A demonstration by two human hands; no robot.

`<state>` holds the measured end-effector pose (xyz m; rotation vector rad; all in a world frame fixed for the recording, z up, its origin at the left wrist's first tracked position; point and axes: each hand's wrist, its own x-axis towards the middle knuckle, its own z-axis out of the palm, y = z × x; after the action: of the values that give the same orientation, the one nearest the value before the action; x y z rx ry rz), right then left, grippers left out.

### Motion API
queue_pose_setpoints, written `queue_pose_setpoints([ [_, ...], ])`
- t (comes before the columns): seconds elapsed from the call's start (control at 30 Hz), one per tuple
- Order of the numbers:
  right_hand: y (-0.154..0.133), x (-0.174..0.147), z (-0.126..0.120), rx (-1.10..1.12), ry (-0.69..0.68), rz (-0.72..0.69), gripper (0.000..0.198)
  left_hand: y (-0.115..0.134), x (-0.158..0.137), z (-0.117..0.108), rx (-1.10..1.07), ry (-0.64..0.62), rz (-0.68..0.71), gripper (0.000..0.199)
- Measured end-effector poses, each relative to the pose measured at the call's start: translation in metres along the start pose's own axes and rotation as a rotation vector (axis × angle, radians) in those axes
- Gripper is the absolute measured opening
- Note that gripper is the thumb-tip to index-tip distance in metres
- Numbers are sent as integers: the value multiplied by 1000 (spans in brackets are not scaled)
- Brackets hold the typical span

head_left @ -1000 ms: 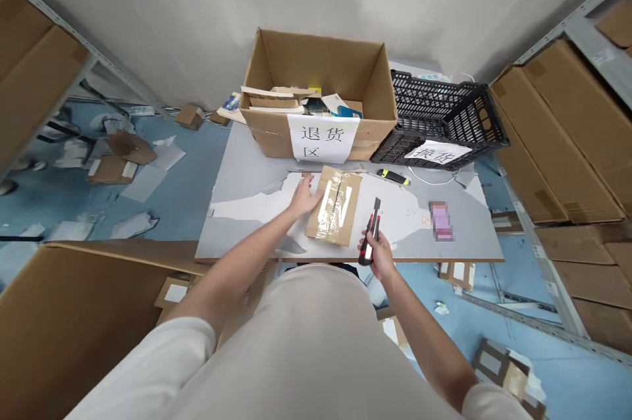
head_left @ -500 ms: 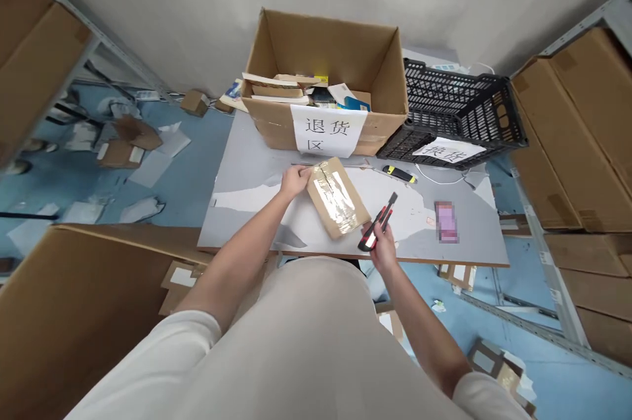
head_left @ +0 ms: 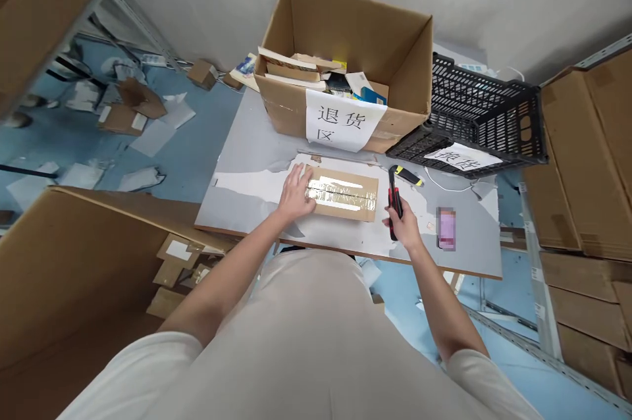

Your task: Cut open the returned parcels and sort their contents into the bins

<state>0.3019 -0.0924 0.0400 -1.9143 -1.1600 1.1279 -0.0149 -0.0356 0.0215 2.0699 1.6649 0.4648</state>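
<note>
Rests the left hand (head_left: pixel 295 196) over the 9 o'clock end of the taped parcel (head_left: pixel 345 193), with fingers loosely bent and a little apart; cannot tell whether clasping it or only touching it. Wraps the right hand (head_left: pixel 405 226) closed around 1 red-and-black knife (head_left: pixel 395 196), near the parcel's 3 o'clock end but apart from it, aiming the tip at 12 o'clock. Has the parcel flat on the table (head_left: pixel 247 143), laid lengthwise from 9 to 3 o'clock. Sees, from the parcel, a cardboard box (head_left: pixel 284 110) of books (head_left: pixel 289 64) at 12 o'clock, a black crate (head_left: pixel 415 142) at 2, a yellow-and-black cutter (head_left: pixel 409 176) between 2 and 3, a pixelated pink rectangle (head_left: pixel 447 229) between 3 and 4, and an open carton (head_left: pixel 74 262) holding packages (head_left: pixel 178 252) at 8.
</note>
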Motion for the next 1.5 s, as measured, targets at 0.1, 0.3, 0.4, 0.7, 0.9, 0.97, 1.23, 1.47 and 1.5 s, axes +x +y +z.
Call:
queue_pose_setpoints([
  [0.1, 4, -32, -6, -105, -85, 46, 77, 6, 15, -1, 133, -186, 219, 97],
  [0.3, 1, -51, 3, -298, -109, 39, 66, 15, 17, 5, 240, -290, 195, 124],
  [0.4, -9, -56, 6, -526, -102, -7, 64, 15, 16, 5, 236, -282, 183, 123],
  [0.7, -58, -62, 20, -1108, -124, -62, 61, 7, 19, 16, 66, -199, 225, 122],
  [0.9, -71, -69, 20, -1174, -183, -17, 62, 8, 18, 16, 65, -214, 209, 120],
  [0.97, -73, -74, 19, -1187, -199, -13, 62, 10, 17, 14, 78, -232, 196, 120],
  [1.23, -76, -94, 22, -1248, -253, 57, 63, 14, 16, 8, 134, -283, 166, 116],
  [1.47, -59, -113, 17, -1197, -212, 36, 61, 11, 16, 11, 149, -247, 189, 117],
  [1.5, -54, -116, 13, -1167, -187, 25, 60, 11, 16, 12, 152, -246, 192, 118],
])
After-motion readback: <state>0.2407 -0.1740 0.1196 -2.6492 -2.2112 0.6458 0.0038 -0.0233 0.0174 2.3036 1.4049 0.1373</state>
